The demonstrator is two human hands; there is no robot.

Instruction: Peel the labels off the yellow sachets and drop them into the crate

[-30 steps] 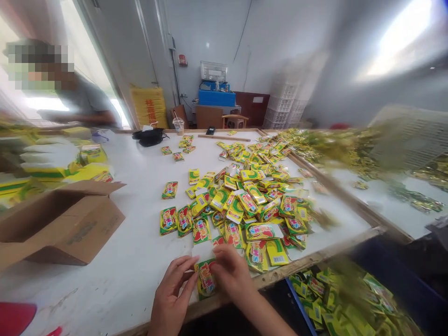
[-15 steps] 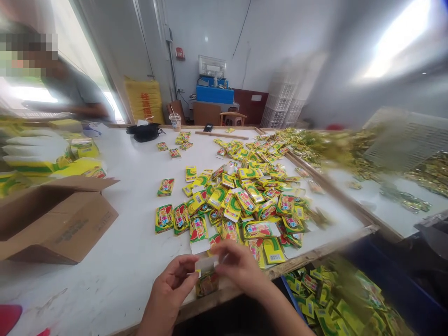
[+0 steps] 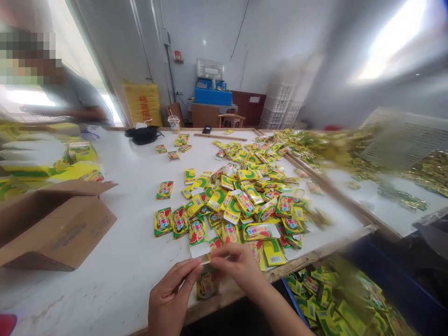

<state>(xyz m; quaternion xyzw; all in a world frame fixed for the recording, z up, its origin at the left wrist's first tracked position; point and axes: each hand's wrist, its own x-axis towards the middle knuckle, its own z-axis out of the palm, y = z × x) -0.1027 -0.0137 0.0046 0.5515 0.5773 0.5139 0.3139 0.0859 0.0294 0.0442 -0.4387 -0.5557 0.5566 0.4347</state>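
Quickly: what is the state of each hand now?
Left hand: closed, pinching the top of the yellow packet.
Right hand: closed, pinching the same packet.

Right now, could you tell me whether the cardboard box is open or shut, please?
Open: the box has a flap folded out, and its inside shows.

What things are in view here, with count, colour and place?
held packet: one, yellow-green, at table's near edge
loose packets: many, yellow, green, red, heaped mid-table
table: one, white, wooden rim
cardboard box: one, brown, open, table's left
bag: one, black, table's far side
cup: one, clear, right of bag
crate: one, blue, by back wall
bin: one, blue, lower right, holding packets
co-worker: one, grey top, far left
left hand: one, bare, pinching held packet
right hand: one, bare, pinching held packet's top
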